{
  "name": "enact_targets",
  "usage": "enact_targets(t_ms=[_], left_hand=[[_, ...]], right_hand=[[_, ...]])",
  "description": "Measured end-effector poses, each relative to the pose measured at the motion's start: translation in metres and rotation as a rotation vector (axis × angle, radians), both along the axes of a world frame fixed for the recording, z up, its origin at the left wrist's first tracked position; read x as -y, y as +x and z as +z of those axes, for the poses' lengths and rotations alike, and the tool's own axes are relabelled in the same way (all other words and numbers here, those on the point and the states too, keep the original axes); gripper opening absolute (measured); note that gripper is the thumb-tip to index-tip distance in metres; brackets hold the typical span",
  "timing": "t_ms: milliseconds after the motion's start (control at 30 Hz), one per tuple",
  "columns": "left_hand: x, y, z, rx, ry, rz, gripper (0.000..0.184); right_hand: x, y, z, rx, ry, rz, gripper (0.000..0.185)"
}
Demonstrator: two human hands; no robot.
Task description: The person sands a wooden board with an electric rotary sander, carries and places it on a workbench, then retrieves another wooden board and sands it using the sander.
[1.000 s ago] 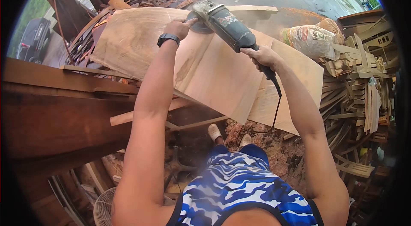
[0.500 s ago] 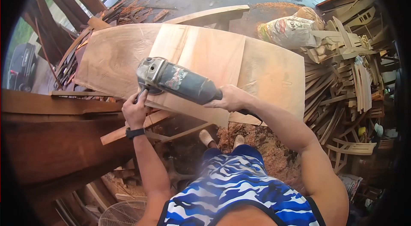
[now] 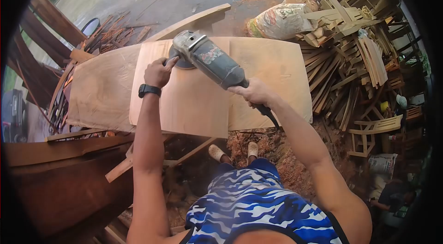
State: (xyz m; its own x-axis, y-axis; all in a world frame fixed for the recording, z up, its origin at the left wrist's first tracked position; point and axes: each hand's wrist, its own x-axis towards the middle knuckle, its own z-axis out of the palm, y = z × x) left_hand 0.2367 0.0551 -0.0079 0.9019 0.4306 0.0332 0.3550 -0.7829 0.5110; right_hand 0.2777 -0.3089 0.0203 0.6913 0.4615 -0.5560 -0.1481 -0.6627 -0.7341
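Note:
An angle grinder [image 3: 213, 61] with worn stickers on its dark body lies slantwise over a pale wooden panel [image 3: 184, 105]. My left hand [image 3: 158, 73], a black watch on its wrist, is closed on the side handle near the grinder's head. At the tail end, my right hand [image 3: 255, 92] wraps the rear handle, where the cord leaves. The round disc [image 3: 185, 65] shows partly under the head, at the far part of the panel; whether it touches the wood is hard to tell. Beneath the panel is a wider board [image 3: 272, 82], showing on both sides.
Wood offcuts [image 3: 337, 78] pile up at the right, beside a stuffed sack [image 3: 281, 20]. Thick dark timber [image 3: 69, 179] stands at the lower left. A curved beam [image 3: 194, 21] lies behind the board. Shavings [image 3: 295, 161] cover the ground around my feet.
Both hands have moved the grinder away from me, from the panel's near left edge to its far part. The camera view has shifted, and the panel sits straighter on the board.

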Motion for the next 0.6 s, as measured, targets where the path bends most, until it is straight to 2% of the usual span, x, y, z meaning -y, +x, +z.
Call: enact_targets(t_ms=[100,267,367,567,600], left_hand=[[0.047,0.059,0.005,-0.072,-0.019,-0.209,0.068],[0.102,0.091,-0.001,-0.059,-0.026,-0.28,0.071],[0.112,0.061,-0.002,-0.008,-0.056,-0.267,0.073],[0.105,-0.04,0.016,-0.21,-0.273,-0.262,0.051],[0.1,-0.051,0.006,-0.236,-0.329,-0.261,0.049]], right_hand=[[0.056,0.019,-0.002,-0.002,0.003,-0.151,0.051],[0.109,0.018,0.006,-0.01,0.003,-0.242,0.047],[0.119,-0.006,0.01,-0.008,-0.022,-0.198,0.044],[0.124,-0.049,0.017,-0.003,-0.036,-0.008,0.046],[0.125,-0.055,0.021,0.001,-0.012,0.042,0.049]])
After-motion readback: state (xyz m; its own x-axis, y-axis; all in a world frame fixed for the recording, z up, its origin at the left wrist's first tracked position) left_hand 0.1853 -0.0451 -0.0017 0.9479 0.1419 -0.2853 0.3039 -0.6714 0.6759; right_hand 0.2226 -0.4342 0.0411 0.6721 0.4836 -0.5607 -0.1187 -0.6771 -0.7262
